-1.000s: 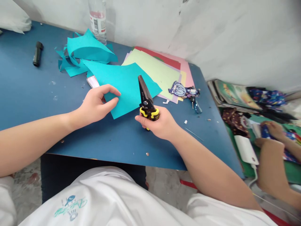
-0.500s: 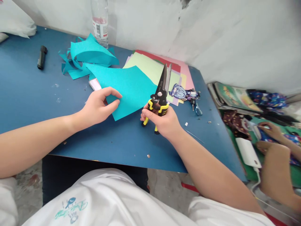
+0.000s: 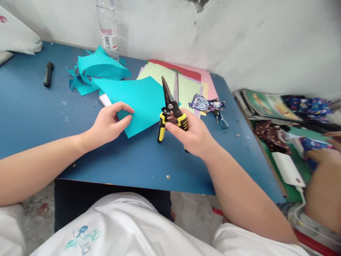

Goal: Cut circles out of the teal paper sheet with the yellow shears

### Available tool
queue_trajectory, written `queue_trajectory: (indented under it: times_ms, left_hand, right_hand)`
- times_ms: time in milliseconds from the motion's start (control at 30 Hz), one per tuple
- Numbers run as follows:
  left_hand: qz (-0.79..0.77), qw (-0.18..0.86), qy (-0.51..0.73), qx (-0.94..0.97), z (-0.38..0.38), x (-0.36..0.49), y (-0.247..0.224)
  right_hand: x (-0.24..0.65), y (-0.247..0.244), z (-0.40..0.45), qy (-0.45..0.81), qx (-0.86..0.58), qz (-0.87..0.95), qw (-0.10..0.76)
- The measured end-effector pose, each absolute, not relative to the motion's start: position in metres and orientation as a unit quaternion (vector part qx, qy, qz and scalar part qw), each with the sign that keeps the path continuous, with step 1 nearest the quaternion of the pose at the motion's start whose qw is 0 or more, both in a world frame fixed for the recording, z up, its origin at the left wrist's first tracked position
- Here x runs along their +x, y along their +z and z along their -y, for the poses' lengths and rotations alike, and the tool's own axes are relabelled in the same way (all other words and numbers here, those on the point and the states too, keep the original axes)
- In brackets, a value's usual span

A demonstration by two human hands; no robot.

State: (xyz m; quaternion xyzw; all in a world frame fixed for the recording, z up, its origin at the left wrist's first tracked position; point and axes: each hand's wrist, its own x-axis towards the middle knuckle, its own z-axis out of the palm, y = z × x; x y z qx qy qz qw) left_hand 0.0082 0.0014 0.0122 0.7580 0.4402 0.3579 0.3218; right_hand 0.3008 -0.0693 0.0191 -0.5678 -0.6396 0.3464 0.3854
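Note:
My right hand (image 3: 195, 133) grips black-and-yellow hand shears (image 3: 170, 106), blades spread and pointing away from me. Near the blades lies a turquoise paper sheet (image 3: 141, 103) with a curved far edge. My left hand (image 3: 110, 119) is at the sheet's left edge, thumb and index finger curled together over the paper; its other fingers are hidden. A white-faced flat object (image 3: 104, 100) shows partly from under the sheet. Behind it lie curled turquoise paper offcuts (image 3: 102, 65).
Coloured paper sheets (image 3: 186, 80) are stacked at the back, with a keychain (image 3: 202, 102) beside them. A plastic bottle (image 3: 108, 39) stands by the wall; a black marker-like cylinder (image 3: 48, 74) lies left. On the right, a co-worker's arm (image 3: 325, 177) is near a white power bank (image 3: 287, 170).
The shears have opened wider and tilted left, with my right thumb shifted on the handles. My left hand stays at the paper. The co-worker's arm has moved, and the view has shifted slightly.

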Motion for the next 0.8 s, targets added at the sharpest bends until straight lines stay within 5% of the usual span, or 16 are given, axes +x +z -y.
queue_trajectory:
  times_ms: [233, 567, 800]
  left_hand:
    - [-0.450, 0.318, 0.354, 0.756, -0.004, 0.007, 0.010]
    - [-0.473, 0.379, 0.315, 0.730, -0.010, 0.004, -0.006]
    - [-0.342, 0.324, 0.531, 0.704, -0.041, -0.013, -0.029]
  right_hand:
    - [0.301, 0.021, 0.070, 0.144, -0.625, 0.672, 0.370]
    - [0.291, 0.015, 0.071, 0.539, -0.523, 0.537, 0.383]
    - [0.283, 0.020, 0.080, 0.517, -0.530, 0.565, 0.364]
